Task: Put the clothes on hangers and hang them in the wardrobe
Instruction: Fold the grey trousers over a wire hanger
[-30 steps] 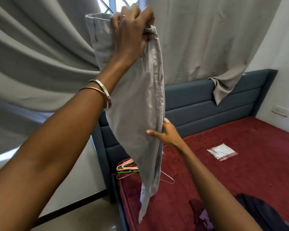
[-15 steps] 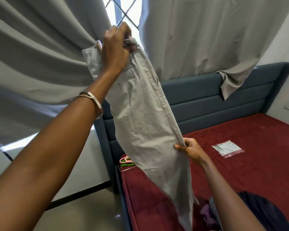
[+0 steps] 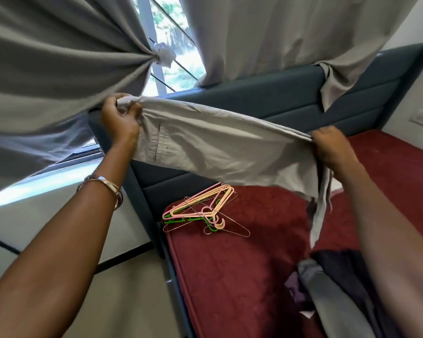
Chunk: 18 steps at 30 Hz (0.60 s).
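A pair of light grey trousers [image 3: 217,145] is stretched almost level above the head end of the bed. My left hand [image 3: 120,120] grips the waistband end at the left. My right hand [image 3: 332,150] grips the legs at the right, and the loose leg ends hang down below it. Under the trousers, a heap of pink, green and thin wire hangers [image 3: 203,208] lies on the red bedspread [image 3: 242,276]. The wardrobe is out of sight.
A pile of dark and grey clothes [image 3: 337,286] lies on the bed at lower right. The dark padded headboard [image 3: 279,98] runs behind the trousers. Grey curtains [image 3: 59,57] hang over the window, the left one tied back. The floor is at the left.
My left hand has come down from head height with the waistband. My right hand has slid along the legs and pulled them out to the right, so the trousers went from hanging to nearly level.
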{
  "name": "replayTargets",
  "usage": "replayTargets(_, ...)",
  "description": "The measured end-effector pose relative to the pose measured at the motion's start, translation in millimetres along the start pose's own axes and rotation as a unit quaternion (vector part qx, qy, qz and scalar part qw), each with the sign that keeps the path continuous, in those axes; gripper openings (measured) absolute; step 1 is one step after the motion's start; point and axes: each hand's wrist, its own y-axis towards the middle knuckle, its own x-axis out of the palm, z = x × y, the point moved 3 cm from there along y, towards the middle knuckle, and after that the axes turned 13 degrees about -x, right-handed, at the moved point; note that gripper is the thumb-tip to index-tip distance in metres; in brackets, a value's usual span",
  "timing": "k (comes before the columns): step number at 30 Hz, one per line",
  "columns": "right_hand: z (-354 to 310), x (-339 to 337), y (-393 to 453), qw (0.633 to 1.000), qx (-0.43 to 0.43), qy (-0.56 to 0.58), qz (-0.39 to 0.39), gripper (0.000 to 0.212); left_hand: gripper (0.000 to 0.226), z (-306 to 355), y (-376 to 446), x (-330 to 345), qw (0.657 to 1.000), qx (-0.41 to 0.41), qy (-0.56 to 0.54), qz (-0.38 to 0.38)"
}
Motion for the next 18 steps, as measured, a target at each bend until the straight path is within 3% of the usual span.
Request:
replayTargets(2,0.9,15.4,-12.2,0.991,-0.022,-0.111,0.066,0.019,0.023,-35.1,4.4,5.1,0.998,-0.033,-0.054,-0.029)
replayTargets(4,-11.2,38.3,-35.8,0.982,-0.007,-0.148,0.120,0.019,0.032,-89.6,6.1,3.8,0.991,-0.082,-0.088,-0.060)
replayTargets(8,-62.7,112.4,-101.5,0.987,0.027,-0.077,0.142,0.009,0.032,-226.5,-18.1,-25.5,0.967,-0.239,-0.088,-0.018)
replayTargets(10,-100.9,167.0,-141.4,0.996,0.051,-0.017,0.075,0.013,0.036,-288.3,-49.9,-45.6,0.938,-0.332,-0.097,0.034)
replayTargets(13,-159.6,270.6,-216.0,0.979,0.103,0.090,-0.149,0.018,0.032,-384.1,-107.9,-82.1,0.892,-0.447,-0.034,0.066)
replayTargets(16,-215.7,361.5,-309.4,0.904,0.127,0.182,-0.366,0.033,0.021,-501.8,-165.4,-129.5,0.793,-0.605,0.058,0.027)
replayTargets(18,-237.8,378.5,-339.7,0.851,0.227,0.292,-0.373,0.034,0.019,-536.9,-199.5,-141.1,0.732,-0.680,0.031,0.026)
